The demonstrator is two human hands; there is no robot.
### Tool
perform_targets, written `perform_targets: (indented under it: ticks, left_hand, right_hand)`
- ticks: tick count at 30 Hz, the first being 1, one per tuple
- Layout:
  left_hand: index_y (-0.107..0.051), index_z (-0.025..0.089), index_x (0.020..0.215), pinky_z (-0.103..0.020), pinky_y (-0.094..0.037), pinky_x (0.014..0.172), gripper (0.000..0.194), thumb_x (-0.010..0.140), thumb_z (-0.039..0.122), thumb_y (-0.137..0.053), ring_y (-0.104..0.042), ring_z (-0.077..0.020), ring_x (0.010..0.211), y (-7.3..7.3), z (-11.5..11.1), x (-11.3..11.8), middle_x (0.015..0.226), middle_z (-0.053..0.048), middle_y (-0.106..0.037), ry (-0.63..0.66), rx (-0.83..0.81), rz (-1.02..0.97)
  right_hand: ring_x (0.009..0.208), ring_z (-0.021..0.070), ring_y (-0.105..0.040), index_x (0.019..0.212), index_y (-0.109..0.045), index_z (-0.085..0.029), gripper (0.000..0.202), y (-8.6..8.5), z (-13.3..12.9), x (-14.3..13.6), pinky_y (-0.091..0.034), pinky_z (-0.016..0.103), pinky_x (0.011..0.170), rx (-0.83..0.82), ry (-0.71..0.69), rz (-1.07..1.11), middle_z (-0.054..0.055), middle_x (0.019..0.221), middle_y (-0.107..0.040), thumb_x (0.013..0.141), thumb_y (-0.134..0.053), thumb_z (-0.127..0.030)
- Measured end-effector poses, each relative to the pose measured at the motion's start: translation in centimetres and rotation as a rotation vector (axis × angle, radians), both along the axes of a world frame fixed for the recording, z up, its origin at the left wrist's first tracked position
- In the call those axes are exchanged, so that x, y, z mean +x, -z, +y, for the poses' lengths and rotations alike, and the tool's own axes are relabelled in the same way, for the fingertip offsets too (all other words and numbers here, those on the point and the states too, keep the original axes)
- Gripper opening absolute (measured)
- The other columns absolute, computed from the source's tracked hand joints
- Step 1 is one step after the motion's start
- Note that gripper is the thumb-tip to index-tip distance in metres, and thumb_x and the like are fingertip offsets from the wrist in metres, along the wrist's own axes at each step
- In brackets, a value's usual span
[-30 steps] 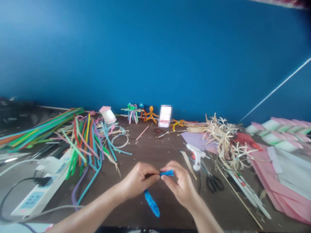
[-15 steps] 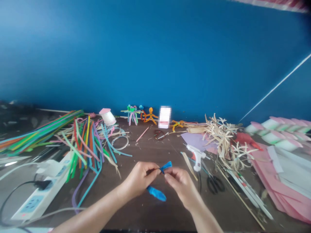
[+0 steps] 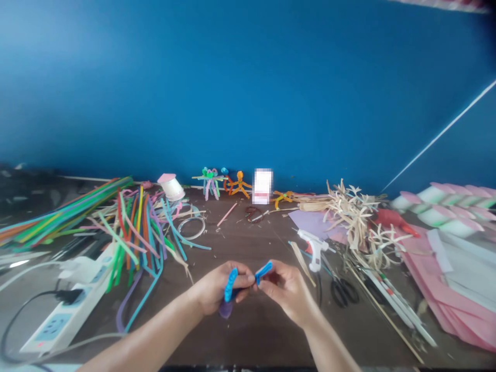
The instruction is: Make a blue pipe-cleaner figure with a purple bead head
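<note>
Low over the near middle of the table, my left hand (image 3: 219, 287) and my right hand (image 3: 289, 289) meet with fingertips pinched together. Between them is a bent blue pipe cleaner (image 3: 264, 272). One folded blue length rises beside my right thumb and index finger. Another blue length stands up across the left hand's fingers, with a blurred purple end hanging below them. Whether these lengths are all one piece is hidden by the fingers. Closest to my right hand lie a white hot glue gun (image 3: 316, 249) and black-handled scissors (image 3: 344, 293).
Loose coloured pipe cleaners (image 3: 141, 232) and a white power strip (image 3: 73, 305) with plugs lie left. Small pipe-cleaner figures (image 3: 240, 184) and a white cup (image 3: 171, 187) stand by the blue wall. Dried husk flowers (image 3: 354, 212) and pink sheets (image 3: 437, 294) are at right.
The blue length that hung below my left hand has turned up and now stands across its fingers. A purple end shows beneath. Both hands stay pinched at about the same place.
</note>
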State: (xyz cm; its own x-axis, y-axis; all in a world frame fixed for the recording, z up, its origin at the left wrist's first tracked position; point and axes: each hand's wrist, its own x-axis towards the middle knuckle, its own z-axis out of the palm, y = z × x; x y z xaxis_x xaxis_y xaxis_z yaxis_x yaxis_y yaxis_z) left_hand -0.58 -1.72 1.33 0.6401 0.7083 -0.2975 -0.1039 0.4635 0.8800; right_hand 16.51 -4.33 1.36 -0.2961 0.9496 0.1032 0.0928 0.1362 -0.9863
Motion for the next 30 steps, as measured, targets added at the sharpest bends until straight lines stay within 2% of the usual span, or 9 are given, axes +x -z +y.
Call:
perform_targets:
  ticks: [7, 11, 13, 19, 22, 23, 25, 27, 30]
  left_hand:
    - [-0.057, 0.010, 0.059, -0.019, -0.018, 0.040, 0.028, 0.064, 0.037, -0.061, -0.033, -0.0043, 0.036, -0.2, -0.3, 0.3, 0.038, 0.003, -0.046, -0.035, 0.014, 0.051]
    - [-0.056, 0.010, 0.061, -0.019, -0.021, 0.040, 0.029, 0.068, 0.038, -0.057, -0.033, -0.0052, 0.039, -0.3, -0.6, 0.6, 0.042, 0.003, -0.044, -0.052, 0.160, 0.209]
    - [-0.055, 0.011, 0.060, -0.018, -0.023, 0.042, 0.029, 0.073, 0.037, -0.052, -0.034, -0.0058, 0.042, -0.4, -0.8, 0.7, 0.045, 0.004, -0.042, -0.077, 0.360, 0.354]
    - [-0.053, 0.014, 0.059, -0.022, -0.030, 0.055, 0.028, 0.082, 0.022, -0.039, -0.042, -0.0098, 0.055, -0.1, -1.5, 0.4, 0.054, 0.001, -0.047, -0.105, 1.192, 0.751]
    - [-0.054, 0.015, 0.063, -0.024, -0.032, 0.057, 0.027, 0.083, 0.020, -0.037, -0.042, -0.0113, 0.056, 0.4, -1.5, 0.2, 0.057, -0.001, -0.051, -0.076, 1.414, 0.810]
    - [-0.055, 0.015, 0.064, -0.024, -0.032, 0.057, 0.026, 0.083, 0.021, -0.037, -0.043, -0.0114, 0.056, 0.5, -1.5, 0.2, 0.058, -0.001, -0.051, -0.075, 1.393, 0.807]
    - [-0.055, 0.015, 0.063, -0.022, -0.032, 0.054, 0.026, 0.082, 0.024, -0.040, -0.043, -0.0107, 0.055, 0.5, -1.3, 0.1, 0.056, 0.000, -0.051, -0.072, 1.169, 0.760]
    - [-0.054, 0.014, 0.060, -0.019, -0.030, 0.047, 0.028, 0.079, 0.030, -0.043, -0.041, -0.0087, 0.048, 0.3, -0.9, 0.1, 0.050, 0.002, -0.048, -0.061, 0.783, 0.642]
    - [-0.056, 0.012, 0.062, -0.018, -0.024, 0.040, 0.028, 0.074, 0.037, -0.050, -0.035, -0.0059, 0.039, 0.0, -0.5, -0.1, 0.043, 0.004, -0.045, -0.035, 0.277, 0.368]
  right_hand:
    - [0.055, 0.0095, -0.042, 0.078, -0.060, -0.016, 0.014, 0.0, -0.4, -0.1, -0.035, 0.020, 0.052, 0.018, 0.043, -0.040, -0.003, 0.059, -0.048, 0.073, -0.059, -0.028]
    - [0.056, 0.0101, -0.043, 0.075, -0.059, -0.015, 0.014, 0.0, -0.5, -0.4, -0.036, 0.020, 0.052, 0.033, 0.098, -0.066, -0.001, 0.061, -0.050, 0.074, -0.055, -0.028]
    - [0.055, 0.0102, -0.043, 0.071, -0.058, -0.015, 0.016, 0.0, -0.5, -0.6, -0.036, 0.020, 0.051, 0.002, 0.150, -0.063, -0.001, 0.059, -0.050, 0.075, -0.053, -0.029]
    - [0.048, 0.0082, -0.035, 0.061, -0.052, -0.015, 0.019, 0.5, -0.3, -1.5, -0.031, 0.019, 0.045, -0.078, 0.289, -0.056, -0.004, 0.051, -0.041, 0.072, -0.052, -0.031]
    - [0.045, 0.0073, -0.031, 0.056, -0.047, -0.016, 0.019, 0.7, -0.1, -1.7, -0.027, 0.018, 0.042, -0.134, 0.321, -0.094, -0.006, 0.046, -0.035, 0.071, -0.051, -0.027]
    - [0.045, 0.0071, -0.030, 0.055, -0.046, -0.016, 0.019, 0.8, 0.0, -1.6, -0.026, 0.018, 0.041, -0.156, 0.310, -0.098, -0.006, 0.046, -0.034, 0.071, -0.051, -0.026]
    - [0.045, 0.0072, -0.032, 0.061, -0.050, -0.016, 0.016, 0.8, 0.0, -1.4, -0.026, 0.018, 0.042, -0.180, 0.258, -0.066, -0.006, 0.048, -0.036, 0.072, -0.051, -0.027]
    - [0.051, 0.0081, -0.038, 0.078, -0.054, -0.016, 0.012, 0.8, -0.1, -1.0, -0.032, 0.018, 0.047, -0.130, 0.205, 0.006, -0.004, 0.059, -0.044, 0.074, -0.052, -0.027]
    - [0.065, 0.0103, -0.045, 0.098, -0.051, -0.019, 0.025, 0.9, -0.3, -0.2, -0.038, 0.021, 0.060, 0.012, 0.161, 0.068, 0.000, 0.077, -0.050, 0.073, -0.055, -0.023]
